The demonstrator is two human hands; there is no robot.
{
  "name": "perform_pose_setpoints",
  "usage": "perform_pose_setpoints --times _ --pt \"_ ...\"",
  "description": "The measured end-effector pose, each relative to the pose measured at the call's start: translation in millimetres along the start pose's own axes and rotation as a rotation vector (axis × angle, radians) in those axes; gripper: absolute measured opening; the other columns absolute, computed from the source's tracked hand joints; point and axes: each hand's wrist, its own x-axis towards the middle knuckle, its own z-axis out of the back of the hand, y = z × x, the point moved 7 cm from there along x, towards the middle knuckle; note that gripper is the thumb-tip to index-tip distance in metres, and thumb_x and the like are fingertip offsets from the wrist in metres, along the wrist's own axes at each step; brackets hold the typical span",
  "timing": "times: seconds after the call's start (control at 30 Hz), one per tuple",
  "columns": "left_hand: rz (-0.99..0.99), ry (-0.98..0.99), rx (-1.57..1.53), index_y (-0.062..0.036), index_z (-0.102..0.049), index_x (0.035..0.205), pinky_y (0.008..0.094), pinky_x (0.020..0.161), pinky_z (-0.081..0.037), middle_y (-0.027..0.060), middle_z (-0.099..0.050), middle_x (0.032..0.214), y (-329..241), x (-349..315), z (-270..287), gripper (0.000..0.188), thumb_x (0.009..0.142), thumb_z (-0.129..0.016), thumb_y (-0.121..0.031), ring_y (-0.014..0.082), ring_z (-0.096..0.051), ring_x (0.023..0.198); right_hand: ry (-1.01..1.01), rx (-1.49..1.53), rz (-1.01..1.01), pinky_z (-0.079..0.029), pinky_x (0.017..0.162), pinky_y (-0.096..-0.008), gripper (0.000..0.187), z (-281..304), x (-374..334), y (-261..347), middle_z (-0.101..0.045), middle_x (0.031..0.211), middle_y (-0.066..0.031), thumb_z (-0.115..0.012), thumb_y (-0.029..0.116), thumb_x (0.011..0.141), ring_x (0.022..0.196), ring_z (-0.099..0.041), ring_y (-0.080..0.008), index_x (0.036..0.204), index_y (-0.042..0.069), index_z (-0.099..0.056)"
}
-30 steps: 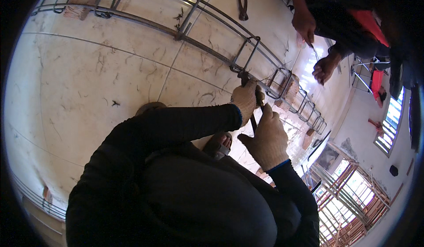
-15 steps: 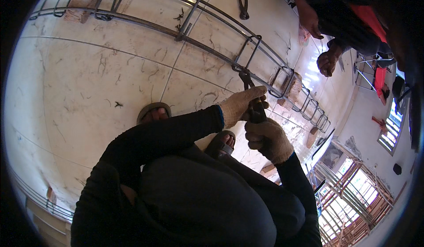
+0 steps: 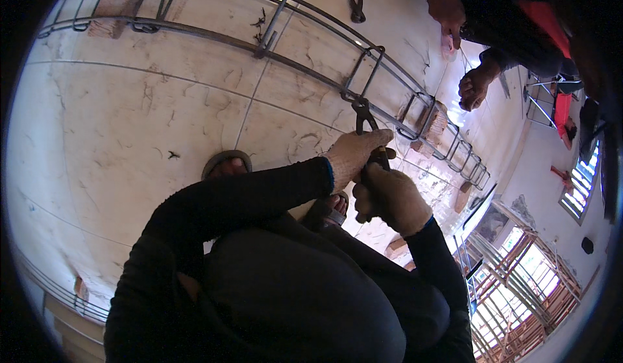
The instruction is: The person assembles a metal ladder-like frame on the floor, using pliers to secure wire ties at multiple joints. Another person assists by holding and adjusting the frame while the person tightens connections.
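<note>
My gloved left hand (image 3: 357,155) is closed round a pair of dark pincers (image 3: 363,118), near the jaw end of the handles. My gloved right hand (image 3: 394,197) grips lower on the handles, its fingers partly hidden. The pincers' jaws meet the near bar of a long steel rebar cage (image 3: 305,71), beside a square stirrup (image 3: 365,72). Whether a tie wire sits in the jaws is too small to tell.
Brick blocks (image 3: 431,128) prop up the cage. Another pair of pincers (image 3: 355,0) lies beyond it. At the upper right a co-worker's hand (image 3: 477,87) hangs over the tiled floor (image 3: 162,110). Bits of wire litter the tiles; my sandalled feet (image 3: 227,164) are below the cage.
The pincers' handles have spread apart a little near the jaws, and my right hand has turned slightly. The co-worker's hands have shifted a little.
</note>
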Motion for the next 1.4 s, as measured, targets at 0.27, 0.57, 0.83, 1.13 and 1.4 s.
perform_pose_setpoints --times 0.27,0.57,0.83,1.13,1.4 --pt "-0.039 0.047 -0.040 -0.0064 -0.064 0.106 0.0327 0.075 -0.056 0.0068 -0.069 0.092 -11 -1 -15 0.028 0.110 -0.050 -0.030 0.0191 -0.067 0.085 0.092 0.247 -0.039 -0.054 0.065 -0.0339 0.044 0 -12 1 -0.065 0.097 -0.0058 -0.070 0.033 0.102 0.077 -0.065 -0.0180 0.132 0.003 -0.058" --pt "-0.185 0.493 -0.375 -0.0072 -0.050 0.146 0.0352 0.091 -0.056 0.0134 -0.068 0.128 3 13 -19 0.046 0.116 -0.042 -0.040 0.0208 -0.067 0.107 -0.537 -1.125 0.444 -0.059 0.088 -0.0409 0.077 -14 -41 68 -0.072 0.116 -0.0143 -0.096 0.028 0.071 0.108 -0.071 -0.0294 0.133 0.004 -0.057" --pt "-0.327 0.297 0.228 -0.0053 -0.044 0.151 0.0329 0.103 -0.057 0.0126 -0.067 0.131 4 24 -11 0.050 0.116 -0.038 -0.041 0.0208 -0.067 0.120 -0.706 -1.330 0.267 -0.059 0.088 -0.0471 0.075 -10 -37 63 -0.070 0.119 -0.0154 -0.094 0.028 0.071 0.108 -0.072 -0.0358 0.130 0.005 -0.053" --pt "-0.302 0.170 0.323 -0.0032 -0.057 0.136 0.0347 0.094 -0.058 0.0096 -0.070 0.123 10 29 1 0.057 0.113 -0.040 -0.052 0.0203 -0.068 0.111 -0.745 -1.235 0.227 -0.058 0.083 -0.0518 0.050 3 -12 30 -0.071 0.102 -0.0240 -0.073 0.017 0.084 0.092 -0.073 -0.0435 0.128 0.001 -0.055" --pt "-0.097 0.109 0.230 0.0000 -0.070 0.117 0.0322 0.081 -0.050 0.0080 -0.072 0.105 9 20 11 0.067 0.097 -0.066 -0.064 0.0171 -0.063 0.092 0.030 0.002 0.078 -0.049 0.057 -0.0338 0.020 15 9 -3 -0.069 0.081 -0.0083 -0.060 0.010 0.099 0.063 -0.062 -0.0161 0.114 -0.001 -0.067"
